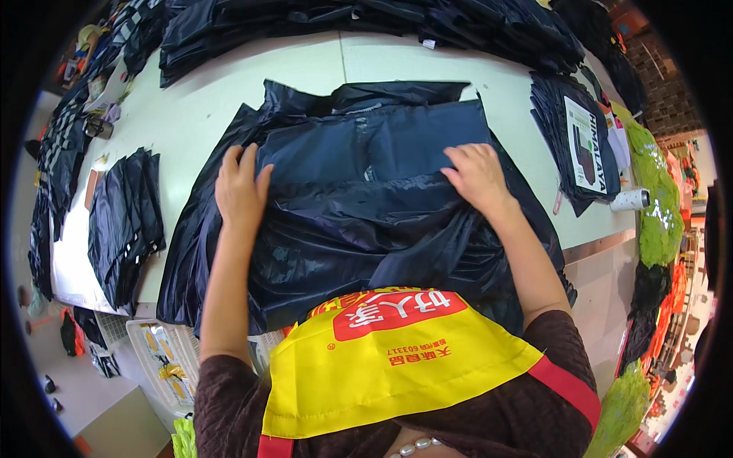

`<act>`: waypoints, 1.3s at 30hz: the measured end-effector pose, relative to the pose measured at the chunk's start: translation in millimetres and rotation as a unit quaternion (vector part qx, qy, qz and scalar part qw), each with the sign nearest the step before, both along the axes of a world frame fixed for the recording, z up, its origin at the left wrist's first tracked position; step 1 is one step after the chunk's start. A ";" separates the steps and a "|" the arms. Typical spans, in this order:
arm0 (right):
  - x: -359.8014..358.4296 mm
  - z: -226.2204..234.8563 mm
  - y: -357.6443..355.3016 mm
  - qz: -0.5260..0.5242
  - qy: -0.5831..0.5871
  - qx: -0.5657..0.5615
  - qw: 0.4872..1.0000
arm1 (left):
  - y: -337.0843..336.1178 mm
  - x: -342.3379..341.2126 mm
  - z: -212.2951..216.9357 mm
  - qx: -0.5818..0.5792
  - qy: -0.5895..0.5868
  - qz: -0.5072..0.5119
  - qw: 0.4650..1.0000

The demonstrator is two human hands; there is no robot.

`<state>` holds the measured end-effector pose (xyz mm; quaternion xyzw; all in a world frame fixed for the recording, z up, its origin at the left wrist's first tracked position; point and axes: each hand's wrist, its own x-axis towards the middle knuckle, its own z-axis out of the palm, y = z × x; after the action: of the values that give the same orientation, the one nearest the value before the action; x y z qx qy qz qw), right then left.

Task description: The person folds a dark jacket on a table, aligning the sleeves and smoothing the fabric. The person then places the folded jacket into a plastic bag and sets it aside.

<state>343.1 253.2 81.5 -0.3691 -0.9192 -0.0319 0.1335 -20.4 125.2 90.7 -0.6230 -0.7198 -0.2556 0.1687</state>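
A dark navy garment of smooth, shiny fabric [343,217] lies spread across the white table in front of me. Its near part is gathered in loose folds, while a flat rectangular panel [420,133] shows toward the far side. On the left edge of that panel rests my left hand [241,183], fingers bent a little and thumb held apart. My right hand [481,177] lies at the panel's right edge, with thumb and forefinger apart over the fabric. Neither hand visibly pinches the cloth. Fabric under the palms is hidden.
Dark garments are heaped along the table's far edge [343,34]. A stack of dark folded pieces [126,229] lies left; another [550,137] lies right, beneath a white printed card [582,145]. Nearby is a white roll [630,200]. A white basket [141,343] stands below at left.
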 end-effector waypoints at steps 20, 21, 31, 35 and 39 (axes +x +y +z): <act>240.1 -94.3 46.2 -0.499 0.095 0.077 0.858 | 1.1 -3.7 -37.7 -0.024 -0.299 0.132 0.945; 251.5 -95.6 43.7 -0.567 0.041 0.027 0.822 | 6.5 -25.3 -40.7 -0.072 -0.271 0.194 0.940; 307.6 -124.9 46.9 -0.401 0.541 -0.490 0.554 | 72.2 -78.5 -93.3 -0.089 -0.888 0.156 0.423; 244.7 -76.8 47.3 -0.175 0.711 -0.491 0.471 | 62.8 -57.9 -94.4 0.066 -0.887 0.073 0.452; 156.4 -40.4 66.2 -0.125 0.664 -0.503 0.538 | 51.8 -35.6 -73.1 0.170 -0.883 0.029 0.436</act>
<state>499.4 319.4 41.1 -0.4017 -0.3763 0.6741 0.4926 -56.0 177.0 17.6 0.0031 -0.4374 -0.7794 -0.4486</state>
